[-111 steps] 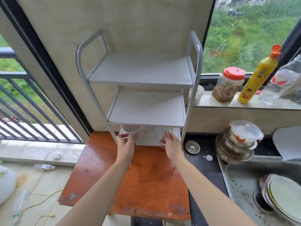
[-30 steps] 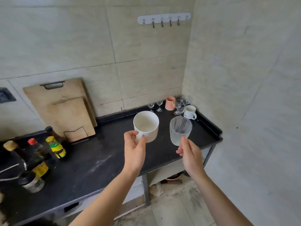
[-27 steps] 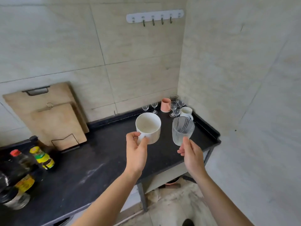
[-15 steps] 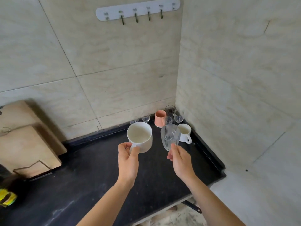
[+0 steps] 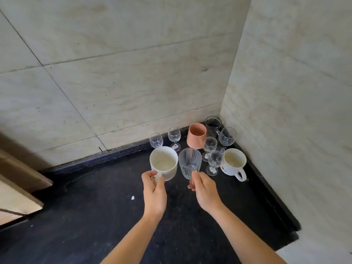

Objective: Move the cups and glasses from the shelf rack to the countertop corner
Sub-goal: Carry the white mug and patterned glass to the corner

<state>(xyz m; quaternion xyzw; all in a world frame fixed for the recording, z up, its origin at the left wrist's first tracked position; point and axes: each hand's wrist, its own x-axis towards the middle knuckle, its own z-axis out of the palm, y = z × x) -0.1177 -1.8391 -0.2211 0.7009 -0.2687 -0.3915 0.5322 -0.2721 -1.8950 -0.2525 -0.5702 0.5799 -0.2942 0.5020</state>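
My left hand (image 5: 154, 191) grips a plain white mug (image 5: 163, 162) by its handle, upright above the black countertop (image 5: 95, 216). Beside it my right hand (image 5: 204, 191) holds a ribbed clear glass (image 5: 189, 162) by its lower part. Both hang just short of the countertop corner, where several pieces stand: a pink cup (image 5: 197, 135), a white flowered mug (image 5: 233, 164), a dark glass mug (image 5: 213, 125) and several small stemmed glasses (image 5: 209, 147). The shelf rack is out of view.
Tiled walls meet behind the corner group. Wooden cutting boards (image 5: 17, 189) lean against the wall at the far left. A small white speck (image 5: 133, 197) lies on the countertop. The counter's right end (image 5: 293, 233) drops off near the right wall.
I took the mug and glass from the rack, turned to the counter and moved in. Both hands have carried them forward and lower toward the corner group.
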